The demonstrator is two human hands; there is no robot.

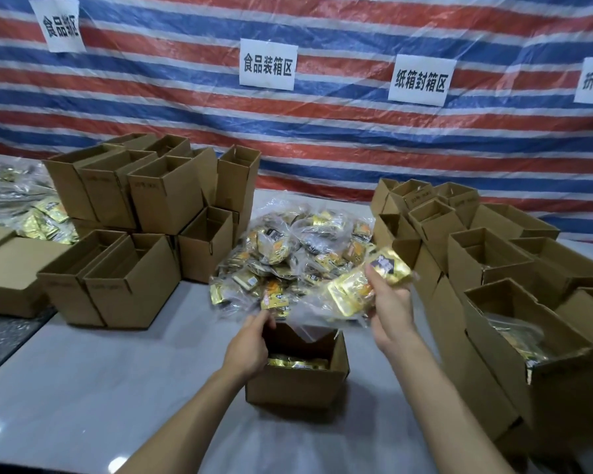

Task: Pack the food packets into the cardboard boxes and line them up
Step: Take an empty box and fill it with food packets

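Note:
An open cardboard box stands on the table in front of me, with gold packets lying inside it. Behind it lies a heap of gold food packets in clear plastic bags. My left hand holds the box's left rim, its fingers curled over the edge. Above and to the right of the box, my right hand grips a clear bag of gold packets, lifted off the table.
Stacks of open empty boxes stand at the left, and more boxes crowd the right, one with packets in it. More packets lie at the far left. A striped tarp with paper signs hangs behind the white table.

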